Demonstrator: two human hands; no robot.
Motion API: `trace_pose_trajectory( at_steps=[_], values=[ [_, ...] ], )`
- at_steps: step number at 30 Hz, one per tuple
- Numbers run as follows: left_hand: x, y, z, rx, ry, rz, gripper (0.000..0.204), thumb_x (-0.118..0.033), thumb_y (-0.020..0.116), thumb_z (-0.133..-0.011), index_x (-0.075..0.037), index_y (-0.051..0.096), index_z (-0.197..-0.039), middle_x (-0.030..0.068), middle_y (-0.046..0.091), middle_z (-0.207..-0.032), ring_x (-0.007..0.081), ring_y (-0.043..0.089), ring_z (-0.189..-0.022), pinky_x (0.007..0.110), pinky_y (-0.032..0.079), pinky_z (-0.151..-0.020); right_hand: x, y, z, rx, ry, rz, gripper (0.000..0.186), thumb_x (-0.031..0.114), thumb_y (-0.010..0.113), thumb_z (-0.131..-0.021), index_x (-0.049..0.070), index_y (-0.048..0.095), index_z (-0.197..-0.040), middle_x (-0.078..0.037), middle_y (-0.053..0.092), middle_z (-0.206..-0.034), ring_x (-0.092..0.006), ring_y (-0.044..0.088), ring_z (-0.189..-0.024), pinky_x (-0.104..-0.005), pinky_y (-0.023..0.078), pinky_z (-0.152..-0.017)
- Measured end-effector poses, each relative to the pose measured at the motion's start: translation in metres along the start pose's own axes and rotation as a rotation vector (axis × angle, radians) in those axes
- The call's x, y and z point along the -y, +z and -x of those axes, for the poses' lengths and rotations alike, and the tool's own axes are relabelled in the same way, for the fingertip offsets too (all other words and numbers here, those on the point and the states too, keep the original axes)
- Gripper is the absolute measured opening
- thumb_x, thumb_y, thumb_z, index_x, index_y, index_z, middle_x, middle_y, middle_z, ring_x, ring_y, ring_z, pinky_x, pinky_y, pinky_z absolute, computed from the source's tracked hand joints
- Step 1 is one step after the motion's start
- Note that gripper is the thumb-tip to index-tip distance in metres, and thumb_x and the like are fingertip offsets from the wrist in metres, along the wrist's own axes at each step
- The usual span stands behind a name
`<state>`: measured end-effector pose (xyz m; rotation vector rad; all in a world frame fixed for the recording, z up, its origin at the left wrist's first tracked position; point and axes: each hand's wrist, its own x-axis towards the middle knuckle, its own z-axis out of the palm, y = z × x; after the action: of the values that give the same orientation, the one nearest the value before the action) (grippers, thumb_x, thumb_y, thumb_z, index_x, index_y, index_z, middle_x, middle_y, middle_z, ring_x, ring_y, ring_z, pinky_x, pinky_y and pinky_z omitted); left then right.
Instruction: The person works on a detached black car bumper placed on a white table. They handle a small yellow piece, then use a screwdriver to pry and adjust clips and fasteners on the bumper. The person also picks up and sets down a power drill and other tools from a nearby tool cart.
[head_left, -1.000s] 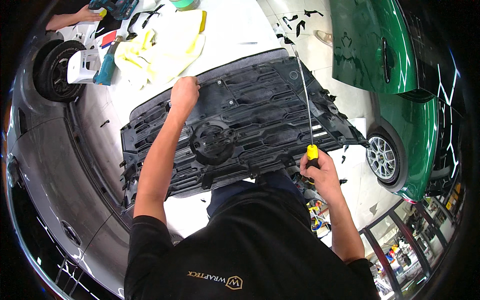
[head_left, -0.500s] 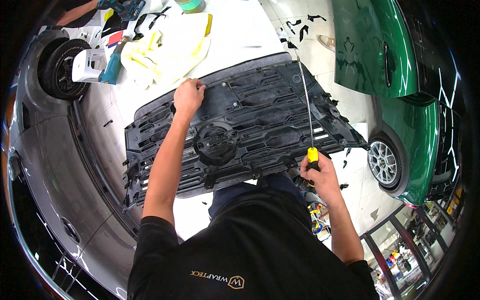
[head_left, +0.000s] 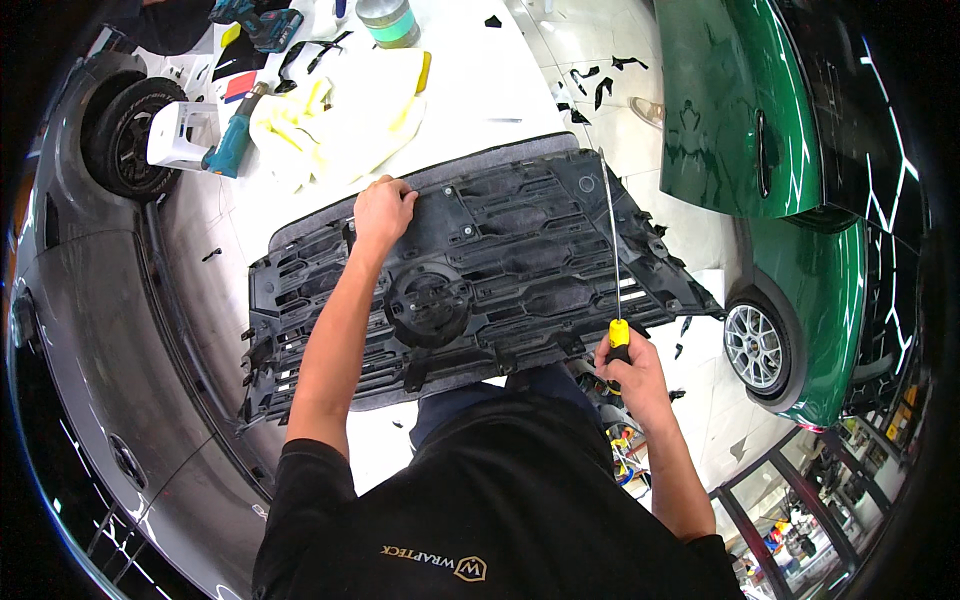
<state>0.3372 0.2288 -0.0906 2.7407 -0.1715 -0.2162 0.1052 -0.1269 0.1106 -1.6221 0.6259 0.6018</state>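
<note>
A black plastic car grille (head_left: 530, 250) lies back side up in front of me, on a grey felt pad (head_left: 500, 158) over the white table. My left hand (head_left: 384, 208) is closed at the grille's far edge, left of the middle, with its fingers curled down over the rim; their tips are partly hidden. In my right hand (head_left: 634, 375) I hold a long screwdriver (head_left: 619, 335) by its yellow and black handle. Its thin shaft points away from me over the grille's right part, with the tip near the far right corner. I cannot tell whether the tip touches the plastic.
Beyond the grille, the white table (head_left: 460, 90) holds a pale yellow cloth (head_left: 340, 120), a teal heat gun (head_left: 235, 135), a cordless drill (head_left: 265, 28) and a jar (head_left: 388, 22). A grey car (head_left: 130, 330) stands left, a green car (head_left: 730, 110) right. Black scraps (head_left: 603, 92) litter the floor.
The whole view has shifted slightly, so the grille and table sit lower in the picture. Both hands keep nearly the same places on the grille and screwdriver.
</note>
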Motion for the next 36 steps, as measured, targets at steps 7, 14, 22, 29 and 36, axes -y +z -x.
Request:
trace_pose_trajectory(
  at_steps=[7, 14, 22, 29, 36],
  values=[
    [0.005, 0.001, 0.0, -0.017, -0.02, -0.003, 0.014, -0.02, 0.077, -0.089, -0.006, 0.08, -0.091, 0.0122, 0.072, -0.097, 0.0343, 0.071, -0.095, 0.045, 0.056, -0.084, 0.002, 0.004, -0.002, 0.003, 0.004, -0.02, 0.017, -0.005, 0.061, -0.077, 0.003, 0.06, -0.091, -0.003, 0.063, -0.084, -0.0151, 0.062, -0.083, -0.0309, 0.052, -0.081],
    [0.011, 0.005, 0.002, -0.047, 0.119, 0.006, 0.015, -0.019, 0.078, -0.088, -0.007, 0.08, -0.097, 0.0109, 0.072, -0.104, 0.0356, 0.071, -0.096, 0.047, 0.055, -0.086, 0.003, 0.008, -0.001, 0.002, -0.002, -0.038, 0.016, -0.005, 0.061, -0.078, 0.003, 0.06, -0.092, -0.003, 0.063, -0.085, -0.0146, 0.062, -0.083, -0.0306, 0.052, -0.081],
    [0.01, 0.0, 0.0, 0.019, 0.045, -0.051, 0.017, -0.02, 0.078, -0.088, -0.009, 0.079, -0.101, 0.0104, 0.072, -0.104, 0.0342, 0.07, -0.1, 0.046, 0.054, -0.089, 0.001, 0.01, -0.002, 0.003, -0.006, -0.028, 0.016, -0.002, 0.062, -0.076, 0.004, 0.06, -0.091, -0.002, 0.063, -0.084, -0.0143, 0.061, -0.082, -0.0301, 0.05, -0.08],
    [0.015, 0.003, 0.001, -0.034, 0.124, -0.034, 0.016, -0.021, 0.076, -0.09, -0.01, 0.079, -0.101, 0.0083, 0.071, -0.109, 0.031, 0.067, -0.108, 0.046, 0.051, -0.093, 0.008, 0.016, -0.001, -0.026, -0.038, 0.027, 0.016, -0.001, 0.06, -0.075, 0.003, 0.059, -0.091, -0.002, 0.062, -0.083, -0.0122, 0.059, -0.08, -0.0279, 0.049, -0.075],
    [0.009, 0.001, 0.0, -0.014, 0.169, -0.062, 0.019, -0.025, 0.075, -0.091, -0.008, 0.078, -0.098, 0.0085, 0.07, -0.106, 0.0308, 0.067, -0.106, 0.047, 0.051, -0.092, 0.015, 0.02, 0.001, 0.009, -0.026, 0.048, 0.016, -0.003, 0.06, -0.077, 0.003, 0.06, -0.092, -0.002, 0.062, -0.084, -0.0139, 0.059, -0.082, -0.0295, 0.049, -0.079]
  ],
)
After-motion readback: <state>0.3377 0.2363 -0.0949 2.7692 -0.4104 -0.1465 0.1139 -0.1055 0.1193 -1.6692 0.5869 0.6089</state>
